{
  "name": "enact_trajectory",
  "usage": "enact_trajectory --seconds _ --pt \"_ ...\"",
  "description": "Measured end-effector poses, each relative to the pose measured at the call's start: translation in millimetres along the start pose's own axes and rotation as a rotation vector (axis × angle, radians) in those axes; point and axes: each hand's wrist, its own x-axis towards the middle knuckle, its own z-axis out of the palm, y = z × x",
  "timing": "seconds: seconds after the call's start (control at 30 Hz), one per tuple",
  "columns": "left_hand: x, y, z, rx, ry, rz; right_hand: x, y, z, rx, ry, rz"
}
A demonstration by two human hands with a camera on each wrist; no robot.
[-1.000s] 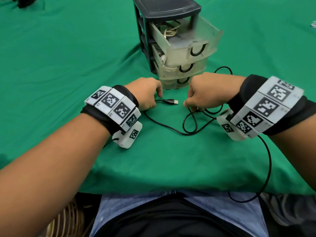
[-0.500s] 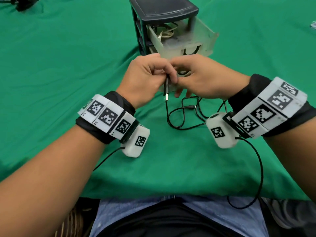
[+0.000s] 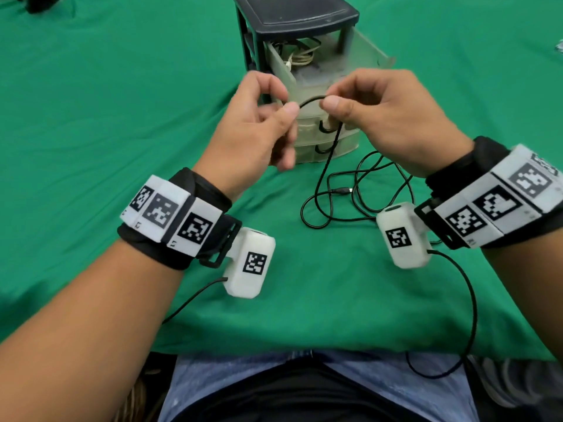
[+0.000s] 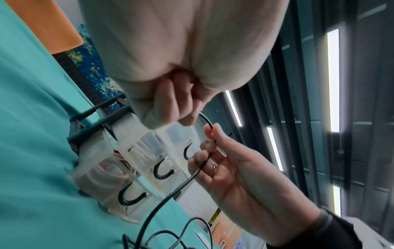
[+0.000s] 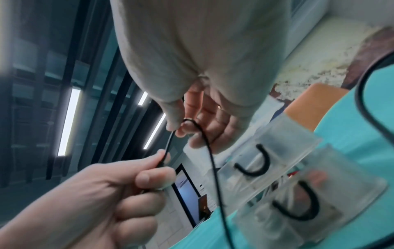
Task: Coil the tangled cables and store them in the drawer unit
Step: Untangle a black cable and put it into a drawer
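Both hands have lifted off the cloth and drawn slightly apart. Left hand [image 3: 254, 129] and right hand [image 3: 387, 117] each pinch the black cable [image 3: 327, 166], a short arc spanning between them. Its slack hangs toward 6 o'clock, tangled on the green cloth [image 3: 122, 117]. Drawer unit [image 3: 292, 19] at 12 o'clock, top drawer [image 3: 365, 53] pulled out.

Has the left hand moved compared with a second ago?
Yes. The left hand has risen off the green cloth and now pinches the black cable before the drawer unit.
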Motion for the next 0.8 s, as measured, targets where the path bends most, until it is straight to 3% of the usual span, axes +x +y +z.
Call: enact_trajectory --seconds 0.17,0.27,0.37,0.5,0.63,0.8 --pt "0.3 4.8 5.2 0.137 0.096 -0.062 -4.3 -9.9 14.2 0.223 0.051 -0.044" --pt "-3.2 11.7 7.7 0.059 -0.026 -0.113 -3.8 -16.2 15.3 0.230 0.087 -0.092" --pt "-8.4 14.0 8.9 -0.105 -0.151 -0.049 -3.7 -20.5 15.7 0.229 0.099 -0.133" --pt "-13.8 16.7 14.6 -0.346 -0.205 -0.023 -9.8 -21.3 22.3 0.442 0.030 -0.032" --pt "-21.9 15.0 20.4 -0.507 -0.246 -0.120 -15.7 -16.0 31.8 0.463 -0.084 0.073" --pt "-23.1 21.9 19.6 -0.670 -0.125 -0.144 -25.7 -9.8 42.6 0.511 -0.205 0.208"
